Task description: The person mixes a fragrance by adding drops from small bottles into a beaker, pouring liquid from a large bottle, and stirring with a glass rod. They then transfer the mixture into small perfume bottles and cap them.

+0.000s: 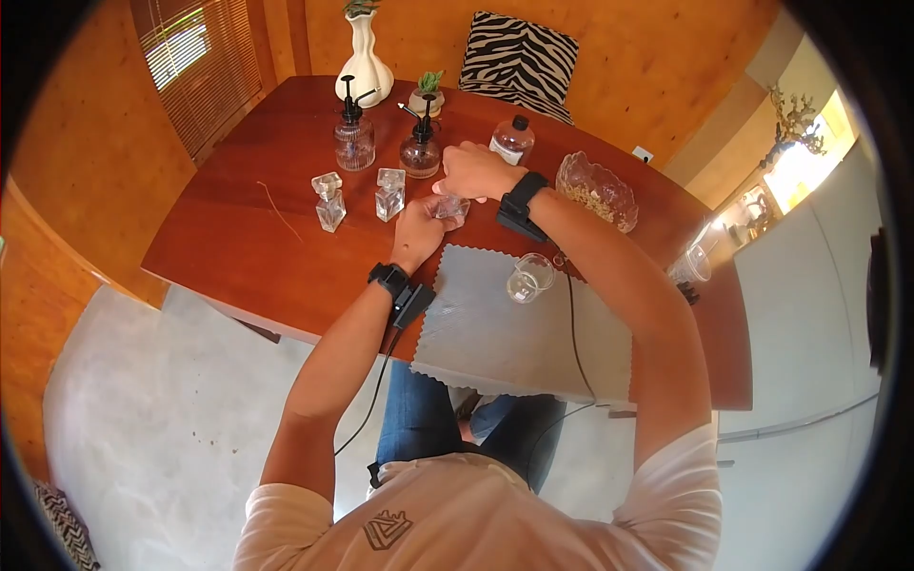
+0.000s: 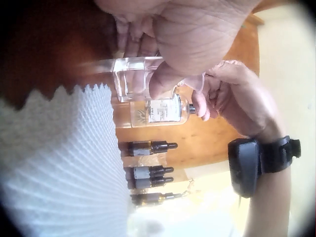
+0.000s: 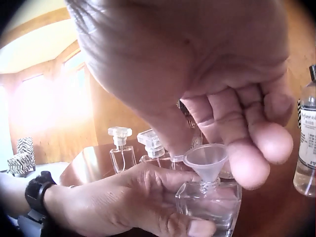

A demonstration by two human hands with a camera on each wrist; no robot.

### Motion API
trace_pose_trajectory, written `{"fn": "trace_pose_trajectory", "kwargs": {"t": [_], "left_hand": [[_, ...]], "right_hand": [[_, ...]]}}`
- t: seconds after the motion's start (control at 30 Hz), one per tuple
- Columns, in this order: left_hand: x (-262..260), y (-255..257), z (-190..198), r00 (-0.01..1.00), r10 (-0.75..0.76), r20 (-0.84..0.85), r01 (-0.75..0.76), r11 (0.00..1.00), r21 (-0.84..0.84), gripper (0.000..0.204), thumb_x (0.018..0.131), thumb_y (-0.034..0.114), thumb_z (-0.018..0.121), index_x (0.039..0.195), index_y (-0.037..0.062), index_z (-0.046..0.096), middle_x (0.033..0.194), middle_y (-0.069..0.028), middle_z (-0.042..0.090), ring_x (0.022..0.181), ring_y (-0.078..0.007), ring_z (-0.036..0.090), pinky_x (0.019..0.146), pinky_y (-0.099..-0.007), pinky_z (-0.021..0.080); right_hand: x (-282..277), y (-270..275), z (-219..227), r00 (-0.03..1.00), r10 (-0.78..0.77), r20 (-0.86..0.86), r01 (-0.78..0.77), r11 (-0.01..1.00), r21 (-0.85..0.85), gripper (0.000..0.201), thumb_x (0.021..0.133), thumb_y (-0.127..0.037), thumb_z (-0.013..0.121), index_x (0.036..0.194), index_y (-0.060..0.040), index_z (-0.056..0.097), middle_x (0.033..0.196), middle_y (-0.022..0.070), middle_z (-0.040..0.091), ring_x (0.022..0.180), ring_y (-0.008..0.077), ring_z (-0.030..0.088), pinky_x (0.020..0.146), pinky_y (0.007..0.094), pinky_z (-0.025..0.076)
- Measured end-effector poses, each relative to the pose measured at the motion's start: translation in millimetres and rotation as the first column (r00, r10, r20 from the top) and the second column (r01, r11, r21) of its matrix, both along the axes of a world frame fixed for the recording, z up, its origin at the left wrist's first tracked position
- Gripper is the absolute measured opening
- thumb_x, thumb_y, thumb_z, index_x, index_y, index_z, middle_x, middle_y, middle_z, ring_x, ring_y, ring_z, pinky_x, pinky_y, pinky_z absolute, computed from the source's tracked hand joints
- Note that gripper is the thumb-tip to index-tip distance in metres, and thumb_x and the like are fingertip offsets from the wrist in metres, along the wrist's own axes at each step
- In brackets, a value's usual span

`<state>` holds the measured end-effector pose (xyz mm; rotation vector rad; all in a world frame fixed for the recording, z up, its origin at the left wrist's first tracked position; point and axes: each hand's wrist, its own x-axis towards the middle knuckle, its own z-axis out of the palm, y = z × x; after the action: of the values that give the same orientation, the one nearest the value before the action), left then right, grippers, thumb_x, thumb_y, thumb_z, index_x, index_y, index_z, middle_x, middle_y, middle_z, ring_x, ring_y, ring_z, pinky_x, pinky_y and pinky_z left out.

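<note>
My left hand [image 1: 419,231] holds a small clear glass perfume bottle [image 3: 210,205] low over the table, with clear liquid showing inside it. A small translucent funnel [image 3: 206,163] sits upright in the bottle's neck. Above it, my right hand [image 1: 481,173] has thumb and forefinger at the funnel's rim, pinching it, while the other fingers curl loosely beside it. Part of that forefinger is hidden in the right wrist view. Left of my hands stand two capped glass perfume bottles, one nearer [image 1: 390,195] and one farther out [image 1: 328,205].
Behind my hands are two pump bottles [image 1: 420,154] and a labelled bottle [image 1: 512,143] with a black cap. A glass bowl [image 1: 619,195] stands to the right. Nearer me, a clear cup [image 1: 529,281] rests on a grey cloth [image 1: 476,328]. Several dropper bottles [image 2: 148,148] show in the left wrist view.
</note>
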<state>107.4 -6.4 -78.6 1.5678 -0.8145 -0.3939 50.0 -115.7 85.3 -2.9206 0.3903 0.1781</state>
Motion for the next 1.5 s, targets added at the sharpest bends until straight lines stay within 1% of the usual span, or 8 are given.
{"fn": "trace_pose_trajectory", "kwargs": {"t": [0.4,0.53,0.63,0.8,1.03,1.13,1.23,1.5], "left_hand": [[0,0,-1,0.999,0.002,0.033,-0.002,1.000,0.005,0.038,0.083,0.015,0.076,0.120,0.0092,0.073,0.104,-0.0120,0.077,0.096,-0.0263,0.073,0.087,-0.0360,0.053],[-1,2,0,0.996,0.026,0.080,-0.026,1.000,-0.005,0.037,0.083,0.015,0.076,0.120,0.0092,0.073,0.103,-0.0125,0.077,0.096,-0.0284,0.072,0.086,-0.0369,0.053],[-7,9,17,0.999,0.013,0.047,-0.016,0.997,0.076,0.033,0.087,0.007,0.074,0.120,0.0035,0.071,0.105,-0.0046,0.077,0.097,-0.0118,0.069,0.091,-0.0292,0.051],[0,1,2,1.000,0.006,0.017,-0.005,1.000,-0.029,0.037,0.083,0.017,0.076,0.119,0.0102,0.073,0.105,-0.0121,0.077,0.097,-0.0273,0.072,0.088,-0.0363,0.053],[9,-5,-14,0.999,-0.010,0.046,0.011,0.999,-0.032,0.040,0.085,0.019,0.076,0.122,0.0057,0.071,0.105,-0.0151,0.076,0.098,-0.0246,0.072,0.090,-0.0344,0.052],[-7,2,9,0.993,-0.079,-0.087,0.071,0.993,-0.095,0.034,0.087,0.003,0.071,0.121,-0.0011,0.069,0.105,-0.0087,0.076,0.096,-0.0150,0.069,0.089,-0.0288,0.053],[-6,3,12,0.987,-0.114,-0.112,0.101,0.989,-0.109,0.031,0.088,-0.007,0.066,0.118,-0.0038,0.069,0.106,-0.0040,0.074,0.096,-0.0110,0.066,0.089,-0.0261,0.054],[5,-6,-8,0.988,-0.116,-0.106,0.098,0.982,-0.159,0.027,0.086,-0.003,0.070,0.113,-0.0019,0.071,0.098,-0.0036,0.075,0.089,-0.0102,0.066,0.085,-0.0269,0.052]], "right_hand": [[-22,-13,17,0.996,-0.068,0.056,0.054,0.973,0.225,0.053,0.098,-0.044,0.059,0.072,0.0024,0.064,0.045,0.0107,0.055,0.059,0.0222,0.069,0.055,0.0374,0.053],[-84,-44,17,0.922,-0.142,0.361,-0.109,0.799,0.591,0.039,0.099,-0.036,0.061,0.090,0.0008,0.072,0.060,0.0054,0.063,0.052,0.0101,0.059,0.049,0.0266,0.045],[-138,-64,18,0.923,-0.231,0.307,0.009,0.810,0.586,0.028,0.098,-0.021,0.059,0.112,-0.0009,0.070,0.075,0.0035,0.067,0.058,0.0079,0.057,0.054,0.0235,0.043],[-202,-76,-21,0.900,-0.345,0.266,0.077,0.728,0.682,0.031,0.096,-0.016,0.062,0.123,-0.0013,0.068,0.082,0.0021,0.069,0.066,0.0073,0.059,0.059,0.0228,0.043],[-162,-38,0,0.877,-0.031,0.480,-0.123,0.950,0.286,0.035,0.087,-0.012,0.067,0.122,-0.0037,0.068,0.088,0.0139,0.072,0.072,0.0260,0.066,0.069,0.0352,0.053],[-107,-37,-7,0.786,0.194,0.587,-0.311,0.945,0.104,0.038,0.084,-0.011,0.068,0.121,-0.0045,0.069,0.098,0.0211,0.072,0.093,0.0392,0.068,0.080,0.0472,0.055],[-63,-33,-16,0.782,0.363,0.508,-0.348,0.929,-0.129,0.040,0.084,-0.008,0.073,0.124,-0.0043,0.068,0.092,0.0233,0.070,0.089,0.0398,0.069,0.078,0.0455,0.055],[-24,-29,-35,0.853,0.389,0.349,-0.373,0.921,-0.114,0.014,0.078,-0.001,0.073,0.091,0.0012,0.070,0.092,0.0234,0.068,0.090,0.0443,0.065,0.078,0.0501,0.053]]}}
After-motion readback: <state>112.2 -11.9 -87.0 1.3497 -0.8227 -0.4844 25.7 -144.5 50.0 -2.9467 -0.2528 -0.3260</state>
